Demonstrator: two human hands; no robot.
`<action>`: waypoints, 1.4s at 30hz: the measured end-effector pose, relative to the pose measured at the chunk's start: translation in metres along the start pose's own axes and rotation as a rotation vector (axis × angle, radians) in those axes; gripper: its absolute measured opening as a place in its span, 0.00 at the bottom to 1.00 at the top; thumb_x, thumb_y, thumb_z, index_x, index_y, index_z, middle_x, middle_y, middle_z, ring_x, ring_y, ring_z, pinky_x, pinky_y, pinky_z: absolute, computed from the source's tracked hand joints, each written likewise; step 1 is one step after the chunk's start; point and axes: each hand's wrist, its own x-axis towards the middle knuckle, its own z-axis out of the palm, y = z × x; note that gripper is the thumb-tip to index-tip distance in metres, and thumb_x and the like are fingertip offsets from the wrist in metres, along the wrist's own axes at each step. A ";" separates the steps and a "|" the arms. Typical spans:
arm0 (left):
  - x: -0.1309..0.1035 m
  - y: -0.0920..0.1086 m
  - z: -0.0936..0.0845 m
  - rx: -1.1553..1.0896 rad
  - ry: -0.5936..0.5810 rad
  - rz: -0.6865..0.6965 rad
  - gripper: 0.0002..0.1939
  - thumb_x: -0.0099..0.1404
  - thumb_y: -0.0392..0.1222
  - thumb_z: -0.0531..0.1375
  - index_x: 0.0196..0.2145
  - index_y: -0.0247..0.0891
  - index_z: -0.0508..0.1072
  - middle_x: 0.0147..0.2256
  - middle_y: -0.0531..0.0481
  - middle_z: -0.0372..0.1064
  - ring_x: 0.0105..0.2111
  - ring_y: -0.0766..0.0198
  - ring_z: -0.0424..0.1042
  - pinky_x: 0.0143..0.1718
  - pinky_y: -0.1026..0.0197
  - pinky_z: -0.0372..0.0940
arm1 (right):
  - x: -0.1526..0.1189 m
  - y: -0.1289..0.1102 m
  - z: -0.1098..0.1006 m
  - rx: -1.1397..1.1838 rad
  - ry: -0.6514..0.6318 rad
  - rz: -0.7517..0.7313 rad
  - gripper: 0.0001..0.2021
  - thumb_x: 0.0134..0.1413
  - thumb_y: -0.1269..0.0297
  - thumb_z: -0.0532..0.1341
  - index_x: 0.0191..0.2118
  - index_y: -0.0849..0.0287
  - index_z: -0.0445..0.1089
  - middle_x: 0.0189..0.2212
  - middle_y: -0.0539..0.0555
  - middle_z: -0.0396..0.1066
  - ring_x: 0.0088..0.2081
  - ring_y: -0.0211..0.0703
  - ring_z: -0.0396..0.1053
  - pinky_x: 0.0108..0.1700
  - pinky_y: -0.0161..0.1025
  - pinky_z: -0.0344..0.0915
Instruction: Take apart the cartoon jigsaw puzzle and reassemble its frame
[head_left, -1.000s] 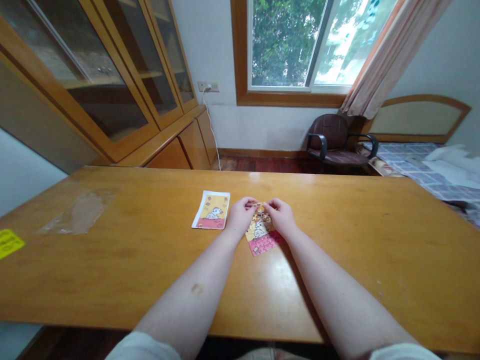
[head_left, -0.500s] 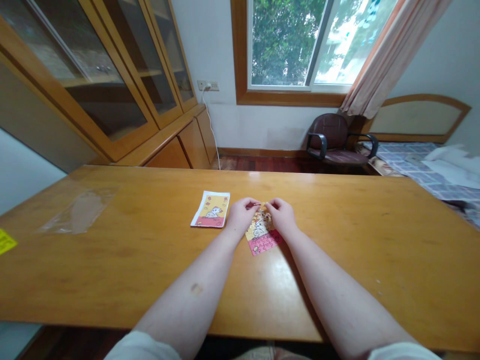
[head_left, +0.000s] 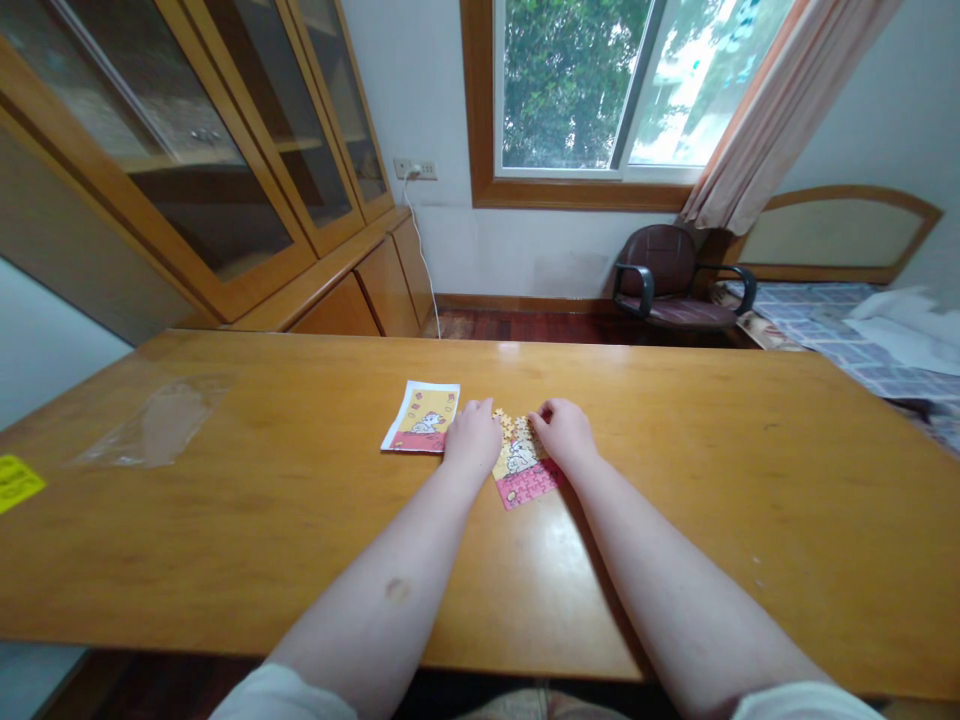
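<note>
A partly assembled jigsaw puzzle lies on the table between my hands, its lower rows pink and a white duck-like animal above them. Loose yellow puzzle pieces cluster at its far edge. Beside the puzzle's left edge, my left hand is palm down with curled fingers; what they hold, if anything, is hidden. My right hand covers the puzzle's upper right, thumb and fingertips pinched at a puzzle piece there. A picture card with a similar animal lies just left of my left hand, which overlaps its corner.
Clear plastic wrapping lies on the left of the wooden table, near a yellow label. Beyond the table are a glass-door cabinet, an armchair and a bed.
My left hand has moved left, away from my right hand, and turned palm down beside the picture card. The loose pieces show more now. My right hand has shifted only slightly.
</note>
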 end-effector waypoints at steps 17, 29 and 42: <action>0.006 -0.013 0.002 -0.179 -0.010 0.064 0.16 0.65 0.32 0.52 0.45 0.39 0.75 0.42 0.41 0.74 0.43 0.55 0.72 0.46 0.57 0.64 | 0.006 0.007 0.009 0.194 0.007 -0.006 0.07 0.55 0.69 0.59 0.36 0.58 0.74 0.38 0.56 0.75 0.41 0.44 0.70 0.45 0.39 0.61; -0.007 -0.001 -0.001 -0.039 -0.061 0.233 0.13 0.58 0.45 0.63 0.41 0.41 0.77 0.40 0.42 0.74 0.42 0.49 0.71 0.45 0.51 0.63 | 0.011 0.013 0.009 0.300 0.023 0.145 0.09 0.53 0.67 0.58 0.38 0.59 0.75 0.36 0.57 0.76 0.38 0.44 0.71 0.44 0.40 0.63; 0.003 -0.005 0.002 -0.518 0.160 0.151 0.08 0.62 0.33 0.56 0.35 0.38 0.74 0.37 0.47 0.72 0.40 0.61 0.71 0.45 0.60 0.66 | -0.001 -0.003 -0.002 0.199 -0.097 -0.291 0.08 0.51 0.59 0.64 0.36 0.56 0.76 0.32 0.53 0.77 0.37 0.44 0.69 0.43 0.38 0.60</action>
